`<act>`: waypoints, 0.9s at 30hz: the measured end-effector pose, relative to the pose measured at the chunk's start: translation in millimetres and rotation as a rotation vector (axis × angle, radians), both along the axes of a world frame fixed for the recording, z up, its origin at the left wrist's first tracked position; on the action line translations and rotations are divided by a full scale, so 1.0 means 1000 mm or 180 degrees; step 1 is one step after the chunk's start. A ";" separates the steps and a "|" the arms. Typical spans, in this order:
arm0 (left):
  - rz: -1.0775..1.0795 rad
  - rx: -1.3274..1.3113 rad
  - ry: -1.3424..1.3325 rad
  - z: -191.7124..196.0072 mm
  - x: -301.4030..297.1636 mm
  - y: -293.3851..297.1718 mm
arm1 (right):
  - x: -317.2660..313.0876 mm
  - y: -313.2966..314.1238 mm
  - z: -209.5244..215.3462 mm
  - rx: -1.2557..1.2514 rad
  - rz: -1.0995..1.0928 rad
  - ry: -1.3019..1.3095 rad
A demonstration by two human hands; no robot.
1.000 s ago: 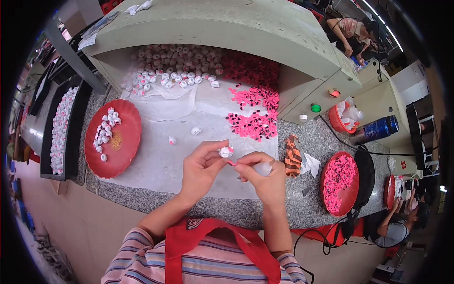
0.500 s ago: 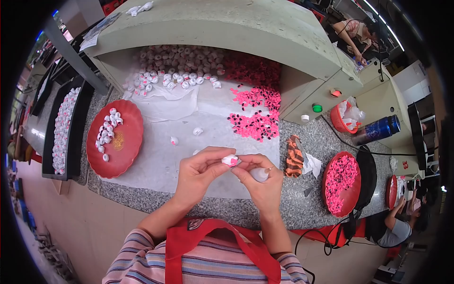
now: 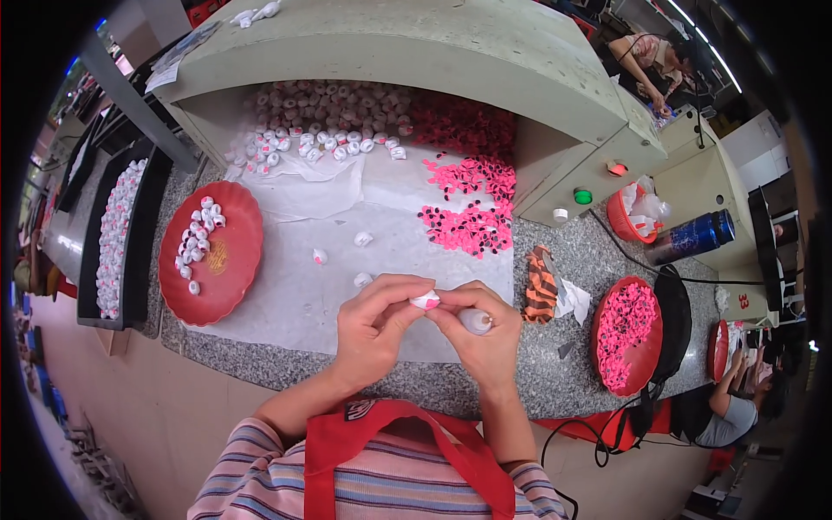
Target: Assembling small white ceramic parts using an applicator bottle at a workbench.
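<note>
Between the fingertips of both hands is a small rounded white piece (image 3: 425, 300) with a pink patch on it. My left hand (image 3: 368, 328) pinches it from the left, fingers closed. My right hand (image 3: 485, 347) touches its right side with thumb and fingertip. Curled inside that same hand is a small translucent squeeze bottle (image 3: 476, 321) with a thin tip. Just beyond my left hand a similar white piece (image 3: 363, 279) lies on the white paper (image 3: 299, 290), with two more farther off.
A red dish (image 3: 243, 277) of white pieces and a black tray (image 3: 89, 295) stand left. Pink-and-black bits (image 3: 472, 230) lie under the grey shelf (image 3: 407, 52). Right are a dish of pink bits (image 3: 626, 334), a striped scrap (image 3: 539, 286), and a blue bottle (image 3: 693, 238).
My left hand has shifted slightly right, uncovering more of the loose white piece beyond it. The held piece has turned a little between my fingertips, and the bottle remains in my right hand.
</note>
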State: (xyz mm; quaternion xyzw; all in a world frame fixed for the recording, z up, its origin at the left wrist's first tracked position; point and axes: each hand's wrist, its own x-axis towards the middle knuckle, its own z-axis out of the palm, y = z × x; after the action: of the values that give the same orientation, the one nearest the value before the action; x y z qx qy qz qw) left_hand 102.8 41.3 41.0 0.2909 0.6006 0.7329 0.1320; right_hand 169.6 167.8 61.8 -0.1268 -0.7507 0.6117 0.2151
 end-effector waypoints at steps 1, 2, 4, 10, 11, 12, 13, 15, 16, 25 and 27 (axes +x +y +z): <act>0.0004 -0.0007 -0.0027 -0.001 -0.001 -0.001 | -0.001 -0.001 0.000 -0.0043 -0.0001 -0.0028; 0.0022 0.0001 -0.0033 -0.001 -0.001 -0.002 | -0.003 -0.002 -0.001 -0.0085 0.0000 -0.0057; 0.0045 0.0022 -0.0117 -0.001 -0.002 -0.004 | -0.005 -0.003 -0.004 -0.0113 0.0021 -0.0079; 0.0076 0.0144 -0.0620 -0.006 -0.006 -0.006 | -0.015 -0.007 -0.016 -0.0413 0.0031 -0.0233; 0.0086 0.0146 -0.0613 -0.006 -0.008 -0.006 | -0.016 -0.006 -0.018 -0.0457 0.0012 -0.0360; -0.0001 0.0172 -0.0971 -0.008 -0.011 -0.006 | -0.018 -0.005 -0.020 -0.0456 0.0020 -0.0353; -0.0096 0.0195 -0.1330 -0.010 -0.013 -0.005 | -0.020 -0.003 -0.023 -0.0081 -0.0010 -0.0200; -0.0267 0.0446 -0.1812 -0.014 -0.018 -0.005 | -0.019 -0.001 -0.021 0.0293 -0.0048 -0.0040; -0.0416 0.0695 -0.2304 -0.015 -0.018 -0.006 | -0.015 -0.004 -0.018 0.0214 0.0002 0.0187; -0.0538 -0.0054 -0.0889 0.001 -0.009 -0.017 | -0.008 0.005 -0.018 -0.0994 0.0641 0.0262; -0.0406 -0.0061 -0.0947 -0.001 -0.009 -0.020 | -0.012 0.002 -0.020 -0.1093 0.0748 0.0051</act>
State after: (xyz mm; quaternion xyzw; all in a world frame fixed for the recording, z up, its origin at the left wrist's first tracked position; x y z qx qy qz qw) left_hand 93.7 21.2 40.3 0.2155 0.5617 0.7523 0.2685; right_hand 157.6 170.1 42.1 -0.0682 -0.6433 0.7525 0.1234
